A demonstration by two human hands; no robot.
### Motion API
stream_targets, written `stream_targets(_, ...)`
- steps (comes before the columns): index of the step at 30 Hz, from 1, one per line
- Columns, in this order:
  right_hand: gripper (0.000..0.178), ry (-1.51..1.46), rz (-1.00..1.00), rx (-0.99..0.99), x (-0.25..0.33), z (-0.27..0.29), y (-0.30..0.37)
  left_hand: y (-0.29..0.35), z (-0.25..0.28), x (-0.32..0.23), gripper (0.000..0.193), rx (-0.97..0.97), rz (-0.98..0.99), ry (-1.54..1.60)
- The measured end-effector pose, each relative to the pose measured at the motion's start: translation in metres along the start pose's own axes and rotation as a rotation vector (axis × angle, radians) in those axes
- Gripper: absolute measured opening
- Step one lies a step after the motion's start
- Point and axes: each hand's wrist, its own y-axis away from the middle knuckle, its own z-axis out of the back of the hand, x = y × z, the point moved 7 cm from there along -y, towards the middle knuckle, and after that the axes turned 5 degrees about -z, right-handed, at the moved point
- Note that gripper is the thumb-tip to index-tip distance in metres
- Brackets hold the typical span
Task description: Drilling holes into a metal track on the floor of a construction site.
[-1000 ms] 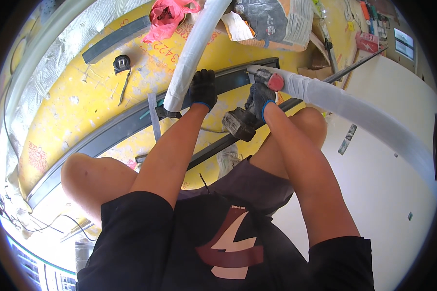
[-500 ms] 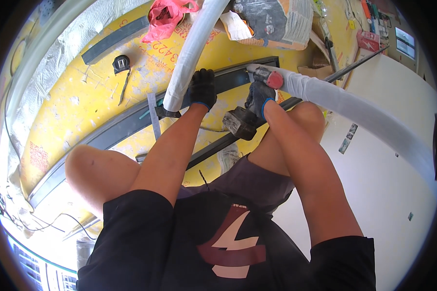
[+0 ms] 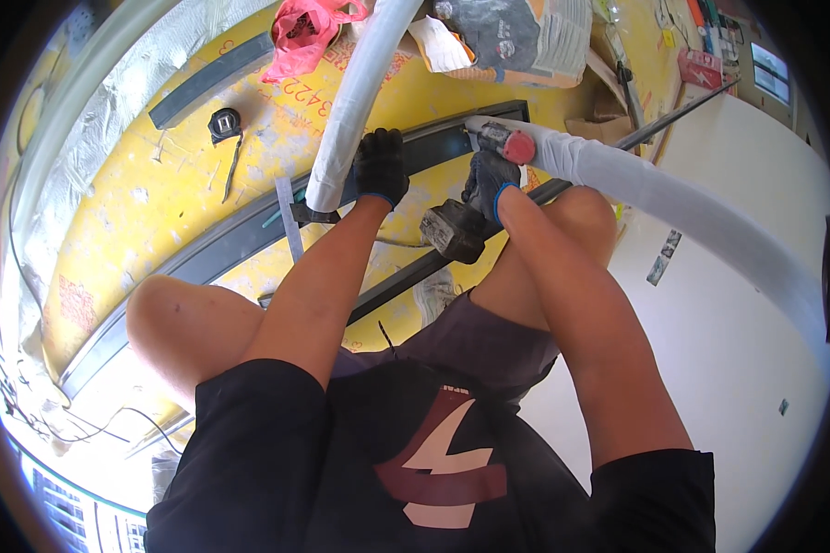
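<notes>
My right hand (image 3: 493, 177), in a black glove with a blue cuff, is wrapped round the grip of a cordless drill (image 3: 454, 232) with a red section. The drill's front end points left at a long dark metal channel (image 3: 438, 150); I cannot tell whether its tip touches. My left hand (image 3: 380, 166), gloved in black too, has its fingers curled over the same channel, left of the drill. Right beside it, a white film-wrapped tube (image 3: 341, 138) slants down, its end above a small black piece (image 3: 314, 215). A second wrapped tube (image 3: 609, 175) runs right from behind the drill.
A tape measure (image 3: 224, 124), loose screws and a short dark channel piece (image 3: 212, 80) lie on the yellow board (image 3: 111, 221). Farther off are a pink plastic bag (image 3: 304, 41) and a torn sack (image 3: 526, 41). A thin metal ruler (image 3: 290, 219) crosses the channel.
The view has shifted slightly, so most things sit a little farther left. Both hands keep their places on the drill and the channel.
</notes>
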Motion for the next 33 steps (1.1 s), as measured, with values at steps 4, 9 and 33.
stream_targets(4, 0.023, -0.030, -0.064, -0.078, -0.002, -0.006, 0.011, 0.003, -0.001, 0.006, 0.056, -0.031, -0.009, -0.012)
stream_targets(9, 0.023, 0.450, 0.097, 0.027, 0.001, 0.013, -0.022, -0.003, 0.003, -0.006, 0.057, -0.051, -0.026, 0.008)
stream_targets(33, 0.008, 0.354, 0.184, -0.003, 0.023, -0.010, 0.026, 0.002, 0.001, 0.006, 0.057, -0.077, -0.010, 0.036)
